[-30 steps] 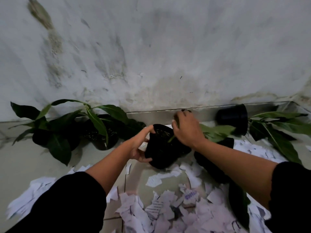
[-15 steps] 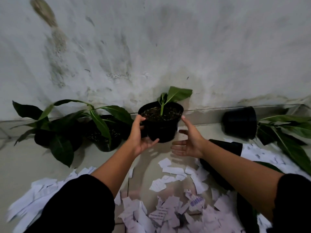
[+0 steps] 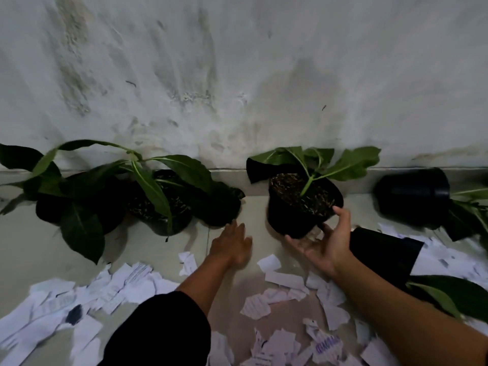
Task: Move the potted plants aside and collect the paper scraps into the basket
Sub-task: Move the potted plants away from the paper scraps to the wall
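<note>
Potted plants lined along the wall, paper scraps over the floor

The right hand [image 3: 320,244], fingers spread, cups the base of a tilted black pot [image 3: 298,207] holding dark soil and a green-leaved seedling; the left hand [image 3: 232,244] is flat and spread, holding nothing, near the upright potted plants [image 3: 148,199] on the left. Two black pots [image 3: 412,194] lie tipped over on the right. The torn paper scraps [image 3: 285,280] bear faint print, too blurred to read
</note>
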`<state>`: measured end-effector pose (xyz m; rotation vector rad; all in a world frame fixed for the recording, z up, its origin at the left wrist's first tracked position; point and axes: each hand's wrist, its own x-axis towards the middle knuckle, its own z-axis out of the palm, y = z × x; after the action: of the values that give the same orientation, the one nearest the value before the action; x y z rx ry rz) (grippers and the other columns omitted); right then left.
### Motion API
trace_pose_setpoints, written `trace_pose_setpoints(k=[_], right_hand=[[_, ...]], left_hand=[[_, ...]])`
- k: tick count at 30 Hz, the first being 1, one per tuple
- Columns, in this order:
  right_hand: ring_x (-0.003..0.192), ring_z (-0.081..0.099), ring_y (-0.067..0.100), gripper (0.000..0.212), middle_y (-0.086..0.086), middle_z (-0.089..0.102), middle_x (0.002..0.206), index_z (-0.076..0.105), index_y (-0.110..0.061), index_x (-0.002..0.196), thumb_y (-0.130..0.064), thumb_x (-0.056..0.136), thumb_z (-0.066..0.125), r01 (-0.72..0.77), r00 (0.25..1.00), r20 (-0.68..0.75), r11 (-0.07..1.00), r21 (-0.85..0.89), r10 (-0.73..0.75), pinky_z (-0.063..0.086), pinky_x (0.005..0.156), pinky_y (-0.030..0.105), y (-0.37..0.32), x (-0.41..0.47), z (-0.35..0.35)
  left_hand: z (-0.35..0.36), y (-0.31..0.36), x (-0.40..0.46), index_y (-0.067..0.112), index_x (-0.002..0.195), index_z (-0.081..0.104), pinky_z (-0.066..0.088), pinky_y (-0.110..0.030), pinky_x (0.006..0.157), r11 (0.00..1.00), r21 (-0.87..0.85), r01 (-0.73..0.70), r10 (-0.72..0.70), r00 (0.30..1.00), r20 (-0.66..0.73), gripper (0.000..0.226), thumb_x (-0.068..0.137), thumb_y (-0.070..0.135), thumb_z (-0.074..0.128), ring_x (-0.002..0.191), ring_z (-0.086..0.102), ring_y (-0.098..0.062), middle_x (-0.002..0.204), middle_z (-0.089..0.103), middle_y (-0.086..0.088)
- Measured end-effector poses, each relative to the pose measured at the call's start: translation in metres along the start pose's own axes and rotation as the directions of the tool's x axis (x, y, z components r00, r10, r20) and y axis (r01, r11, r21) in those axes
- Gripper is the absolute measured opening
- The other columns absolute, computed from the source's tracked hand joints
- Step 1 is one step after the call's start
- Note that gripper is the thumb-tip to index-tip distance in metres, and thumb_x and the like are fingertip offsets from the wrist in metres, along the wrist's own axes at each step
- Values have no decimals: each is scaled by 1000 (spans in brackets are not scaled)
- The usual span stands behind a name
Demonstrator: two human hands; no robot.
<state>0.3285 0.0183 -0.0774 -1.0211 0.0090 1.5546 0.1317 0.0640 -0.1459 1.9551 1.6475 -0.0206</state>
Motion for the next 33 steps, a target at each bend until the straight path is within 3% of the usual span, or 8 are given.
trace_pose_setpoints(k=[2, 5, 8, 11, 18, 26, 30, 33], right_hand=[[108, 57, 41, 60, 19, 56, 117, 48, -21, 129, -56, 81, 50, -41, 999, -37, 997, -59, 38, 47, 92, 49, 7, 7, 0], [98, 58, 35, 48, 18, 58, 108, 58, -23, 111, -57, 79, 50, -59, 997, -52, 987, -151, 52, 45, 74, 33, 20, 16, 6], [74, 49, 28, 39, 13, 49, 90, 57, -21, 93, -51, 69, 58, -61, 998, -41, 980, -191, 54, 36, 65, 28, 35, 23, 20], [63, 44, 20, 25, 7, 45, 76, 56, -19, 92, -40, 78, 56, -72, 997, -32, 967, -244, 67, 38, 62, 29, 51, 31, 34], [109, 53, 26, 49, 9, 53, 129, 54, -24, 124, -39, 78, 61, -46, 999, -31, 935, -353, 37, 48, 77, 32, 77, 46, 48], [83, 59, 27, 49, 10, 50, 105, 47, -18, 122, -49, 86, 60, -90, 996, -37, 756, -648, 86, 47, 76, 34, 45, 15, 39], [77, 60, 22, 32, 7, 55, 94, 55, -15, 113, -35, 89, 61, -42, 999, -38, 567, -823, 19, 48, 69, 29, 10, -14, 23], [81, 64, 25, 26, 10, 62, 97, 60, -11, 111, -25, 89, 61, -16, 999, -38, 493, -870, -35, 52, 70, 31, -18, -35, 6]], left_hand=[[9, -4, 0, 16, 151, 12, 15, -43, 118, 988, 151, 3, 7, 998, -65, 57, 100, 41, 22, 148, 6, -21, 161, 3, -5], [15, -7, -10, 16, 137, 40, 27, -41, 106, 951, 308, 19, 61, 967, -247, 49, 98, 42, 27, 135, 35, -26, 148, 37, -9], [9, -17, -23, 15, 96, 63, 42, -37, 81, 899, 431, -72, 234, 912, -337, 38, 92, 38, 33, 94, 60, -27, 97, 64, -8], [11, -44, -37, 19, 65, 63, 46, -31, 58, 825, 546, -144, 384, 852, -356, 33, 82, 37, 41, 59, 60, -22, 64, 61, -2], [9, -92, -71, 26, 71, 61, 37, -35, 68, 768, 593, -243, 480, 831, -280, 21, 81, 38, 47, 61, 56, -16, 69, 59, 4], [4, -75, -70, 22, 89, 56, 47, -32, 52, 850, 521, -71, 270, 909, -318, 30, 73, 43, 42, 61, 58, -20, 82, 58, -2], [-9, -35, -63, 22, 88, 58, 48, -33, 56, 810, 570, -137, 352, 891, -286, 32, 74, 45, 41, 63, 61, -21, 83, 59, -3], [-20, 11, -64, 16, 115, 53, 45, -41, 78, 800, 541, -259, 422, 884, -201, 50, 83, 43, 24, 96, 59, -29, 111, 53, -9]])
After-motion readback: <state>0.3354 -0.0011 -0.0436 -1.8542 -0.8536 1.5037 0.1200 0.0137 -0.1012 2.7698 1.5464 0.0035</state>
